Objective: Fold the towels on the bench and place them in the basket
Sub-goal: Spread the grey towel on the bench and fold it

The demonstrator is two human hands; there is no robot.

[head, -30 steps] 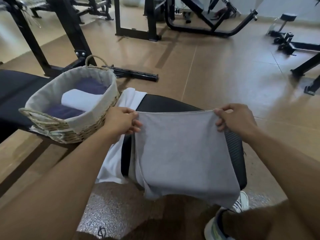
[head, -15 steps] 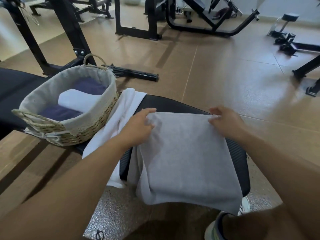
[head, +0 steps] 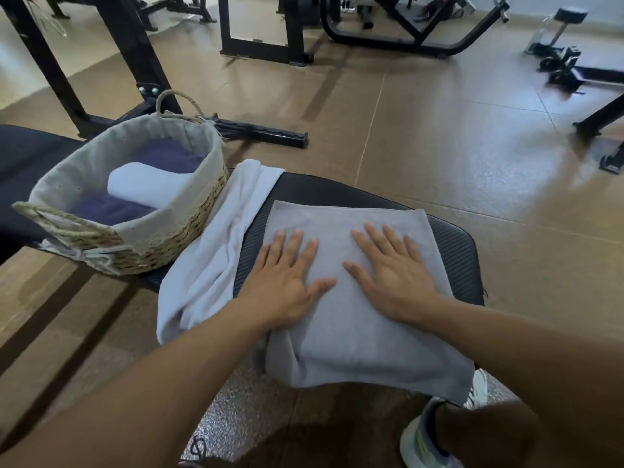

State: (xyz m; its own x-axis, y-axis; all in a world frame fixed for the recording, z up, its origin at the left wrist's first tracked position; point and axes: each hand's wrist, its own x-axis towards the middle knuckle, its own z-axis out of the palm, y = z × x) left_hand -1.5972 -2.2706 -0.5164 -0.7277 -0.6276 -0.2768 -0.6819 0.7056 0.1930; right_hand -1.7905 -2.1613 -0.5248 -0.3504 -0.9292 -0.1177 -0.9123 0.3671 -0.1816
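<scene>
Both hands' grip released, left hand (head: 287, 285), right hand (head: 393, 275), now flat on grey towel (head: 354, 339)

grey towel (head: 351, 319) | white towel (head: 216, 251) | bench (head: 452, 251) — black, ribbed | basket (head: 175, 241) — tan weave

- The place was a gym.
- A padded black bench (head: 449, 244) stood in front.
- Black steel exercise machine frames (head: 415, 32) stood on a brown tiled floor (head: 439, 136).
</scene>
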